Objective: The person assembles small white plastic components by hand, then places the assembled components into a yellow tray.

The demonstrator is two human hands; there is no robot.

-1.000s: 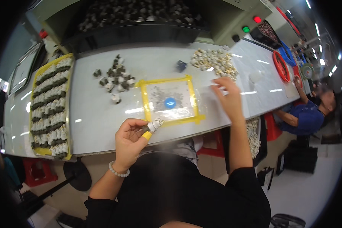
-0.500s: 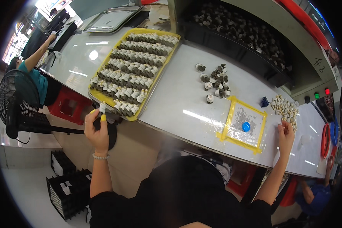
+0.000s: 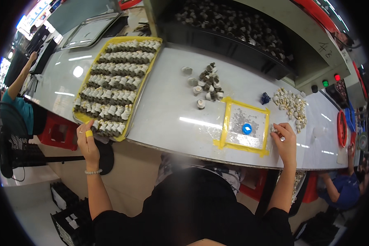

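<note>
My left hand [image 3: 87, 143], with yellow tape on a finger, is at the near left corner of a yellow-lined tray [image 3: 132, 123]. Its thumb and fingers pinch a small white-and-grey part [image 3: 94, 124] at the left end of the nearest row. Several rows of such parts [image 3: 112, 96] fill the tray. My right hand [image 3: 284, 141] is closed in a pinch on a small whitish piece [image 3: 273, 128], just right of a yellow-taped square [image 3: 267, 135]. A blue round cap [image 3: 247, 128] lies inside the square among grey spots. Beyond the hand spreads a pile of small white-and-yellowish pieces [image 3: 290, 105].
Loose white-and-dark parts [image 3: 209, 82] lie mid-table. Behind them, a dark bin [image 3: 233, 53] full of similar parts sits under a machine housing with lit buttons. A dark blue lump [image 3: 265, 98] rests by the white pile. A fan [image 3: 6, 135] stands left; co-workers sit at both sides.
My left hand has brought its part from the tray's near edge to the end of the nearest row. My right hand has come from the white pile toward the taped square. The view has shifted.
</note>
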